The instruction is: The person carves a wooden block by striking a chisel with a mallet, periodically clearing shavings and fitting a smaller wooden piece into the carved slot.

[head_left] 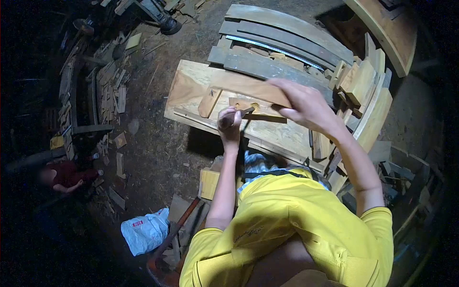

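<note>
My left hand (229, 119) is wrapped round the handle of a chisel (248, 110), whose blade reaches right toward a small wood piece (267, 110) with two rough holes. At the right, my right hand (306, 103) grips the end of a wide wooden piece (248, 86) held slanting above the bench. A short wood block (209, 103) with a pointed edge and a dark metal bit on it lies left of the holed piece. All of this is over a pale wooden workbench (184, 86).
Behind the bench lie curved planks (287, 24) and a measuring strip (275, 51). Stacked boards (361, 83) stand at the right. A white bag (146, 232) and an orange-handled tool (188, 212) are on the floor. A person (69, 176) sits at the far left.
</note>
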The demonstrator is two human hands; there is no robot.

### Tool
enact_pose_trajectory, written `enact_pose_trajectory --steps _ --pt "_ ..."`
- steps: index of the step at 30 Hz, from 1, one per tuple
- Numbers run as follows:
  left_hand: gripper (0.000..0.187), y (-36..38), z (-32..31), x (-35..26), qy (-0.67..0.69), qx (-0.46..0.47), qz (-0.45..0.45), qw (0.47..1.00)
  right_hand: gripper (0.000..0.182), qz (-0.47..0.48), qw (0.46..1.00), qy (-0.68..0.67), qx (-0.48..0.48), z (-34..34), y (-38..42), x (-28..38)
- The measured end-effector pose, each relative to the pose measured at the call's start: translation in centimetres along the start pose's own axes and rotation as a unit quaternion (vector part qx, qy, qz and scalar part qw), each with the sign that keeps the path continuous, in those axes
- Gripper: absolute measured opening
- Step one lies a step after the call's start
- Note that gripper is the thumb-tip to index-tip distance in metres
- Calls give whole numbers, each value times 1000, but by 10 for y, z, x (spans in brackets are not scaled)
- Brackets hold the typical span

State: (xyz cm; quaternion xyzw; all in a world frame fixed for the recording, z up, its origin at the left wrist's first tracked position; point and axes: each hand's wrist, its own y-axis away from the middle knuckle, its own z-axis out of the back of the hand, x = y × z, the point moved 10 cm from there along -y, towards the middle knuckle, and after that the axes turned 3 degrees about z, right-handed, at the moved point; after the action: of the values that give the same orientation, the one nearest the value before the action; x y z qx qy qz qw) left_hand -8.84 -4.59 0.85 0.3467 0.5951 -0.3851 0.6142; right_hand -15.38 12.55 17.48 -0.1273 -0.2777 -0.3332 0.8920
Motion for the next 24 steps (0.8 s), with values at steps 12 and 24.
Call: enact_pose_trajectory --steps 12,24 --pt "24 7 -6 -36 -49 40 -16 998 51 -251 950 -129 -132 -4 99 -76" --pt "24 8 -19 -26 -54 80 -9 995 51 -221 960 -115 -126 -1 84 -70"
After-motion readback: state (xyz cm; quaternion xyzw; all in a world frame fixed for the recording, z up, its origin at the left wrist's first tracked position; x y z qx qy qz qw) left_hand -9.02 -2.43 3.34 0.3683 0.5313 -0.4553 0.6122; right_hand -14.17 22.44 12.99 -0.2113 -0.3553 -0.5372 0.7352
